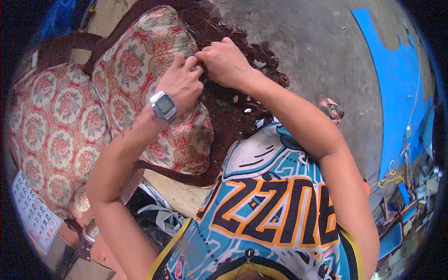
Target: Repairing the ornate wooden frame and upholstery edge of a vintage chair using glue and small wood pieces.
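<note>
At upper centre, the left hand (183,81) and right hand (225,61) curl, pinch unclear, beside floral padding (130,65), probably soft, best gripped along its edge.

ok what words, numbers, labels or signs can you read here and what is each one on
Jersey: large dark letters edged in orange, inverted in this view; legible, but I won't copy the wording.
Same jersey: pale outlined characters above those, partly lost in folds.
White printed sheet at the left: rows of blue and red numbers; not copied either.
Silver wristwatch: display too small to read.
</note>
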Available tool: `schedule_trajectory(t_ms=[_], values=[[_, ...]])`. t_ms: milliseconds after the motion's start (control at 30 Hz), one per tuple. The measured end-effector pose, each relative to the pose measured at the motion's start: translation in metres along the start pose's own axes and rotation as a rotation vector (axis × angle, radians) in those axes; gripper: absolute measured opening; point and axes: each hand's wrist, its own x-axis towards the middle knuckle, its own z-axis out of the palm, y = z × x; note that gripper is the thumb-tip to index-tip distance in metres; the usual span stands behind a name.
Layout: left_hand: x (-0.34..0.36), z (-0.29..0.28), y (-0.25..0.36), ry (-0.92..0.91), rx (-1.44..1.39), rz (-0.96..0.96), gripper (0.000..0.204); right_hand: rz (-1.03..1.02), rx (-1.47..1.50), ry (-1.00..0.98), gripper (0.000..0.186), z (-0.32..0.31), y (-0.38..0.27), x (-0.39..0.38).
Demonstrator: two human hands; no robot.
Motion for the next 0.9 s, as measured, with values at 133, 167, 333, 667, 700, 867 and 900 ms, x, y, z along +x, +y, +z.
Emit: schedule_trajectory(t_ms=[133, 167, 333, 667, 700, 867, 900], values=[[-0.001, 0.01, -0.015, 0.074, -0.102, 0.148, 0.016, -0.028, 0.003, 0.085, 0.006, 0.006, 0.001, -0.002], [-0.002, 0.013, -0.018, 0.048, -0.143, 0.194, 0.018, -0.038, 0.002, 0.131, 0.006, 0.007, 0.001, -0.002], [-0.007, 0.023, -0.022, 0.069, -0.147, 0.213, 0.022, -0.033, -0.039, 0.089, 0.006, 0.008, 0.0, -0.002], [0.0, 0.017, -0.014, 0.131, -0.076, 0.189, 0.015, -0.031, -0.058, 0.071, 0.006, 0.002, -0.002, -0.003], [0.0, 0.016, -0.015, 0.149, -0.073, 0.218, 0.016, -0.036, -0.062, 0.072, 0.006, 0.002, -0.001, -0.003], [-0.01, 0.012, -0.017, 0.111, -0.149, 0.202, 0.014, -0.071, -0.031, 0.101, 0.006, 0.001, -0.001, -0.003], [-0.013, 0.012, -0.015, 0.045, -0.179, 0.122, 0.015, -0.059, -0.038, 0.09, 0.005, 0.001, -0.001, -0.004]])
